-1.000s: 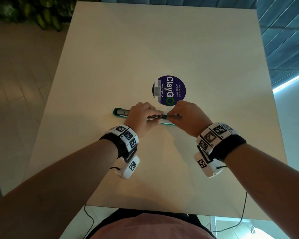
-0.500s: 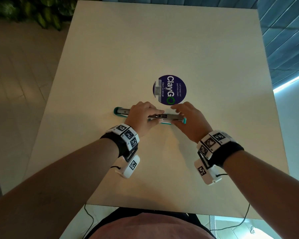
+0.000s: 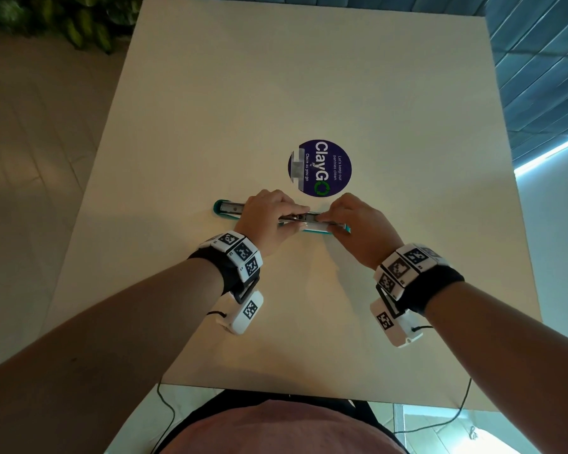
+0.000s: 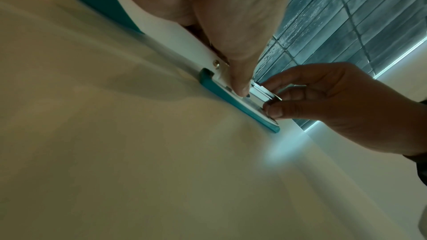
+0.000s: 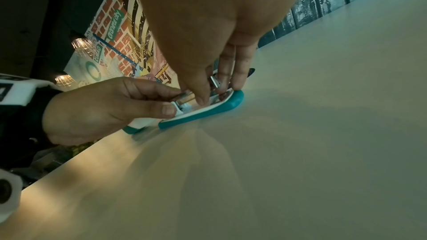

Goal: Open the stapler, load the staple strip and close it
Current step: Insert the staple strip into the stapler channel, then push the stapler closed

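From the head camera, the teal and white stapler point(image 3: 230, 209) lies flat and wide open on the pale counter point(image 3: 309, 77), just in front of a round purple sticker point(image 3: 320, 167). Half a second ago the right hand point(image 3: 363, 229) lay lower and flatter over the stapler's right end. Now it has come up a little and moved left, so its fingertips point(image 3: 323, 217) sit on the metal staple tray point(image 3: 304, 218) in the middle. The left hand point(image 3: 269, 219) has stayed put, covering the stapler's middle with its fingers bent down onto it. The left end of the stapler sticks out past the left hand.

From the left wrist camera, the left hand's thumb point(image 4: 238, 72) presses down on the stapler by the small hinge pin. Just past it, the right hand's thumb and first finger pinch the far end of the shiny tray, with the tray between them. The teal base point(image 4: 240, 107) rests on the counter.

From the right wrist camera, the right hand's fingers point(image 5: 240, 68) point down and touch the tray at the stapler's tip. The left hand's thumb point(image 5: 166, 109) and bent fingers hold the white part beside it. I cannot tell if the staple strip is in the tray.
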Demonstrator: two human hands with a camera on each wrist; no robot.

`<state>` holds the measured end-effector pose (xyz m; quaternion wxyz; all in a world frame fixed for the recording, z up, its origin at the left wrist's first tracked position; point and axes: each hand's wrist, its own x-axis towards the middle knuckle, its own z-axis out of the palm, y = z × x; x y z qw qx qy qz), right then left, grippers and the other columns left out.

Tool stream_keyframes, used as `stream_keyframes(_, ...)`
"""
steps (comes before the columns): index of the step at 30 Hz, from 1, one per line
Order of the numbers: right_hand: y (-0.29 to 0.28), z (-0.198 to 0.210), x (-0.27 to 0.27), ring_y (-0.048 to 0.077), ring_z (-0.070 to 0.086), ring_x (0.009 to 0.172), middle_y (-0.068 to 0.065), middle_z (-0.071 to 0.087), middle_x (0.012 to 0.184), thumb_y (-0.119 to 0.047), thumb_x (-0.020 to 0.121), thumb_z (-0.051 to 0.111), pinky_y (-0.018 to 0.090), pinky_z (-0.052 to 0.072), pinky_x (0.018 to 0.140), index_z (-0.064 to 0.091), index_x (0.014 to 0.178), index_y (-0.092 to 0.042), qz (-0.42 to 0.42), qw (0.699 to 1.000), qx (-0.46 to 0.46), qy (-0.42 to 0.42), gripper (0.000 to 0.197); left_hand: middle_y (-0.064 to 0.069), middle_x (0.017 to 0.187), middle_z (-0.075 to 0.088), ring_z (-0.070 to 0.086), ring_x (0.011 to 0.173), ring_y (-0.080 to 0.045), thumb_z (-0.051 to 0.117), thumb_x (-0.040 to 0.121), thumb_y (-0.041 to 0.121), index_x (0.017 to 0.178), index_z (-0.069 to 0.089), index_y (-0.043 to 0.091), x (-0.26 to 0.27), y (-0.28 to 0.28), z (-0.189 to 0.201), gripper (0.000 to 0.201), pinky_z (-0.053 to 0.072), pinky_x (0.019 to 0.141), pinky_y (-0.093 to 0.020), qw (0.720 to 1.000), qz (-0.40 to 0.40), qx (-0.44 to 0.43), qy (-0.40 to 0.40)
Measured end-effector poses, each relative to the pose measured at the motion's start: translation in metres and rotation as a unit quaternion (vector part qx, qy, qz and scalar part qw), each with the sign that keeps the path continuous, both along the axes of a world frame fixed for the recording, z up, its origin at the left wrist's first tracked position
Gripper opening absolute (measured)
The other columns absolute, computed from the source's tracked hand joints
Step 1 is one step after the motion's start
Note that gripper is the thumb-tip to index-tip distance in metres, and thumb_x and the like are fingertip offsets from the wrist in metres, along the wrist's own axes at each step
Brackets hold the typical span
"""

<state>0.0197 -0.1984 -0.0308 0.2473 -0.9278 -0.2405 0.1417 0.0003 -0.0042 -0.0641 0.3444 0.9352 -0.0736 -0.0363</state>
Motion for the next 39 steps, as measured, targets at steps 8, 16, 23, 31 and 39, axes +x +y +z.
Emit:
stream_keyframes(8,-0.006,-0.004,0.002,0.021,0.058,0.094,0.008,0.060,0.106,-0.017,0.079,0.068,0.039,0.053,0.088,0.056,0.115,-0.016,-0.074,0.996,0.008,0.058,0.038,-0.004,0.101,0.065,0.052,0.091,-0.023,0.068,0.080,0.027,0.114,0.064,0.027,0.001,0.004,0.006,0.034,0.040,0.086,-0.039,0.999,-0.031,0.009,0.042)
stream_keyframes(16,0.001,0.014,0.008,0.028,0.052,0.096,0.017,0.065,0.096,-0.017,0.084,0.058,0.039,0.044,0.088,0.068,0.098,-0.007,-0.023,0.994,-0.079,0.070,0.020,-0.005,0.104,0.063,0.054,0.096,-0.025,0.068,0.077,0.019,0.113,0.061,0.021,0.003,0.056,0.016,0.036,0.045,0.087,-0.042,0.990,-0.041,0.089,0.097)
stream_keyframes(23,0.002,0.018,0.008,0.029,0.054,0.097,0.018,0.063,0.100,-0.018,0.083,0.061,0.045,0.047,0.089,0.068,0.100,-0.009,-0.038,0.993,-0.065,0.091,0.020,-0.001,0.090,0.066,0.060,0.081,-0.019,0.077,0.069,0.021,0.095,0.069,0.023,0.002,0.092,0.040,0.027,0.051,0.076,-0.037,0.991,-0.006,0.081,0.110)
stream_keyframes(31,-0.001,0.011,0.006,0.026,0.056,0.097,0.013,0.061,0.104,-0.018,0.078,0.068,0.040,0.049,0.088,0.067,0.101,-0.016,-0.089,0.990,-0.016,0.104,0.023,0.001,0.088,0.069,0.065,0.082,-0.008,0.080,0.064,0.012,0.093,0.068,0.017,0.004,0.060,0.073,0.031,0.053,0.076,-0.012,0.997,0.001,-0.077,0.017)
stream_keyframes(39,-0.009,-0.004,-0.001,0.023,0.060,0.096,0.008,0.064,0.107,-0.012,0.069,0.076,0.046,0.054,0.089,0.052,0.109,-0.016,-0.149,0.981,0.066,0.105,0.047,-0.002,0.093,0.068,0.062,0.081,-0.011,0.080,0.066,0.017,0.101,0.067,0.018,0.011,-0.014,0.050,0.037,0.050,0.077,-0.023,0.996,-0.043,-0.079,-0.013)
